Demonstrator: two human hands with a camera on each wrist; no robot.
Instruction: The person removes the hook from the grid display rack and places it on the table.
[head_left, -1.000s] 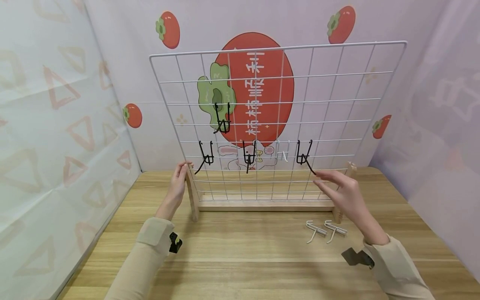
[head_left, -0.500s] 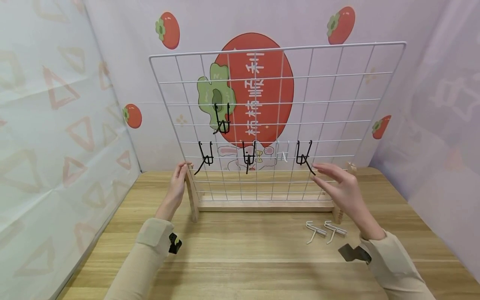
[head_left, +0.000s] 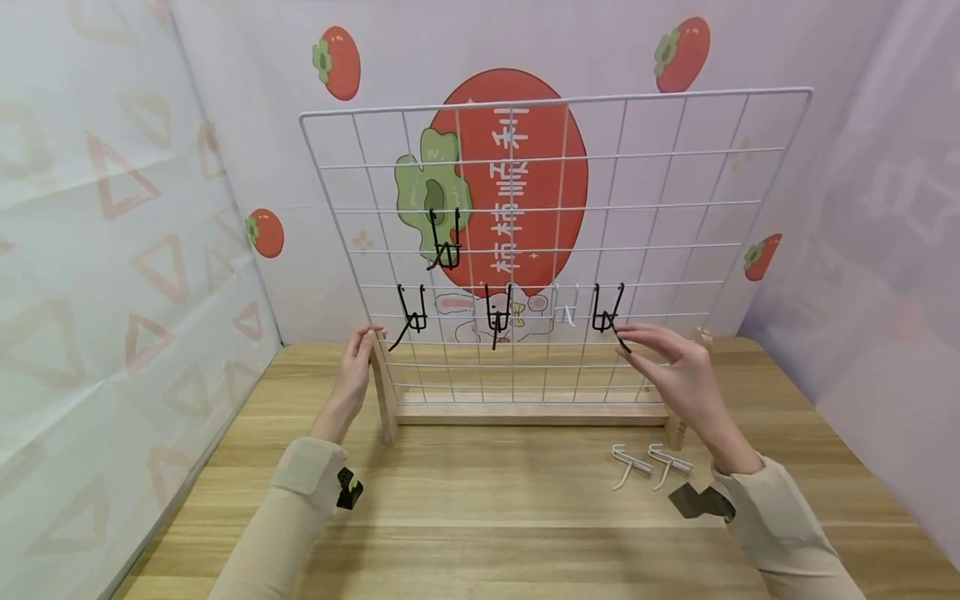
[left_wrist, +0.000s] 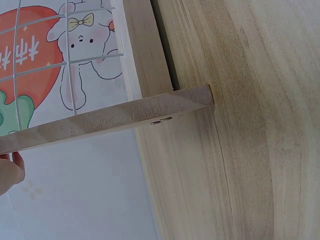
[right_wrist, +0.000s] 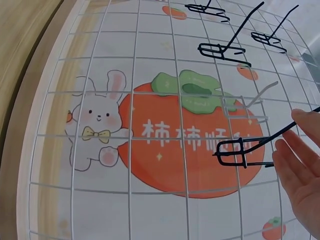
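My left hand (head_left: 354, 367) grips the top of the left wooden upright (head_left: 386, 387) of a stand carrying a white wire grid (head_left: 525, 179). In the left wrist view its fingers (left_wrist: 16, 167) show at the upright's edge. My right hand (head_left: 678, 371) is at the rightmost black hook (head_left: 603, 317), thumb and fingers parted either side of its prong. The right wrist view shows this prong (right_wrist: 280, 132) running between the fingers. Also on the grid hang other black hooks (head_left: 498, 312) and a white hook (head_left: 567, 313).
Two loose white hooks (head_left: 671, 462) lie on the wooden table (head_left: 480, 517) in front of the stand's right end. A wooden crossbar (head_left: 525, 414) joins the uprights low down. Behind stands a printed cloth backdrop (head_left: 187, 50) with persimmons.
My right hand has moved slightly left, so its fingertips now overlap the end of the black hook's prong. The left hand stays on the upright.
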